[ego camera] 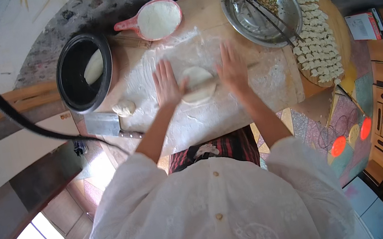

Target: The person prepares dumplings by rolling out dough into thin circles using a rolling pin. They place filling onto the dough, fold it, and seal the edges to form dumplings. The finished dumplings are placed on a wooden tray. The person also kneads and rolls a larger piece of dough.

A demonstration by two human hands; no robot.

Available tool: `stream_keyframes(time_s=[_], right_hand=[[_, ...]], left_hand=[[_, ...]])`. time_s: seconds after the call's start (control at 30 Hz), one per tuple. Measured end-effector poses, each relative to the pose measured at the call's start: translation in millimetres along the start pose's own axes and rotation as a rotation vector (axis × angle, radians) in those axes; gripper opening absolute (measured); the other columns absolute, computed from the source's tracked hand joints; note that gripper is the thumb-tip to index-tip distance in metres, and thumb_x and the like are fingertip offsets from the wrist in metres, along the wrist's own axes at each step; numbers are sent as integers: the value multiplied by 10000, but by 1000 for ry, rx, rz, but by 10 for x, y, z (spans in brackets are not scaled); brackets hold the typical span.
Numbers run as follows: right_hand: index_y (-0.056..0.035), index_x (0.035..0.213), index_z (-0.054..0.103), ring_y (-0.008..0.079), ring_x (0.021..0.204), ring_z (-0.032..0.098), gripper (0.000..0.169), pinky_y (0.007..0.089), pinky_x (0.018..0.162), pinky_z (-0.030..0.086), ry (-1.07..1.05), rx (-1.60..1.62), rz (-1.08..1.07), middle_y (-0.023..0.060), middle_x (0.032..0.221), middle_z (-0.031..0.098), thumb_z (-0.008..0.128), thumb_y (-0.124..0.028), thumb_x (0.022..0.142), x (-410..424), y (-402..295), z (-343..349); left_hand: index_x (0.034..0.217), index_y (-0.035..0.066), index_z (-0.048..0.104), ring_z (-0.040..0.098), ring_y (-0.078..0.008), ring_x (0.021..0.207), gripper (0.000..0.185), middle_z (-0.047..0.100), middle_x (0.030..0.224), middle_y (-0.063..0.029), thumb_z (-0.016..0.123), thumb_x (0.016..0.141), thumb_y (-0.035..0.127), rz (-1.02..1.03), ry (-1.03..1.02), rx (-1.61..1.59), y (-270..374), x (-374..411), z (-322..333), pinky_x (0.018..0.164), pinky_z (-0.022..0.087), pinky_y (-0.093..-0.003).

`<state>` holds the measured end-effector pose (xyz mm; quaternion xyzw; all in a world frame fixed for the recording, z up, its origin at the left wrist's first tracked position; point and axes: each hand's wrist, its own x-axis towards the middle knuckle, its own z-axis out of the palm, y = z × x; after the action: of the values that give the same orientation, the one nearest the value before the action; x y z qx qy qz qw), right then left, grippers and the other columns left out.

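A round sheet of dough (199,96) lies on the floured wooden board (185,130). Across it runs a thin wooden rolling pin (204,84), blurred by motion. My left hand (167,85) lies flat over the pin's left part, fingers pointing away from me. Over its right part is my right hand (232,69), palm down and somewhat blurred. Both hands have their fingers extended, not wrapped around the pin. A small lump of dough (124,108) rests on the board to the left, near a cleaver (103,124) at the board's edge.
A dark pot (67,91) with dough inside stands at the left. Behind are a red-rimmed scoop of flour (159,18) and a steel bowl (243,29) holding filling and chopsticks (272,20). Many small filled dumplings (316,37) cover a round wooden board (339,26) at right.
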<state>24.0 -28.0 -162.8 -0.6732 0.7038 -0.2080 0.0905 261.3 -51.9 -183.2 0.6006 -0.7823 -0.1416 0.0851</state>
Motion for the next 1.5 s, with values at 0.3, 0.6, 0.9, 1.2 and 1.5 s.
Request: stream_keyframes(time_s=[0.3, 0.6, 0.9, 1.2, 1.5], right_hand=[[59, 1356, 406, 320, 1350, 360, 729, 482, 1093, 298, 75, -112, -5, 197, 1469, 348, 660, -348, 808, 374, -43, 32], [97, 1384, 338, 424, 1354, 310, 854, 547, 1076, 271, -63, -8, -85, 264, 1462, 316, 699, -381, 775, -994, 2, -121], [31, 1316, 478, 344, 1334, 365, 677, 482, 1088, 288, 11, -96, -106, 170, 1457, 382, 644, -400, 821, -156, -51, 14], [-58, 1033, 578, 328, 1261, 451, 375, 496, 948, 389, -152, 80, -260, 136, 1329, 489, 737, -165, 712, -1513, 140, -162], [24, 1250, 463, 378, 1290, 412, 559, 533, 1046, 330, -51, 22, -43, 216, 1398, 422, 684, -221, 799, -1552, -305, -95]], left_hand=[[1493, 16, 160, 131, -335, 1448, 914, 167, 1551, -208, 568, 853, 525, 74, 77, 20, -59, 317, -119, 1161, 76, -516], [1496, 59, 186, 121, -347, 1449, 967, 165, 1558, -176, 636, 792, 545, 79, -260, 124, 244, -562, -387, 1165, 83, -506], [1478, -10, 184, 198, -315, 1434, 870, 215, 1533, -212, 597, 869, 452, 131, 44, -133, 12, -20, -65, 1167, 156, -453], [1222, 28, 484, 446, -386, 1187, 518, 496, 1256, -172, 699, 779, 191, -251, -75, -518, 275, -453, -72, 1018, 346, -462], [1395, -7, 356, 291, -337, 1382, 728, 335, 1479, -174, 609, 841, 393, 39, 103, 148, -80, -912, -204, 1139, 188, -484]])
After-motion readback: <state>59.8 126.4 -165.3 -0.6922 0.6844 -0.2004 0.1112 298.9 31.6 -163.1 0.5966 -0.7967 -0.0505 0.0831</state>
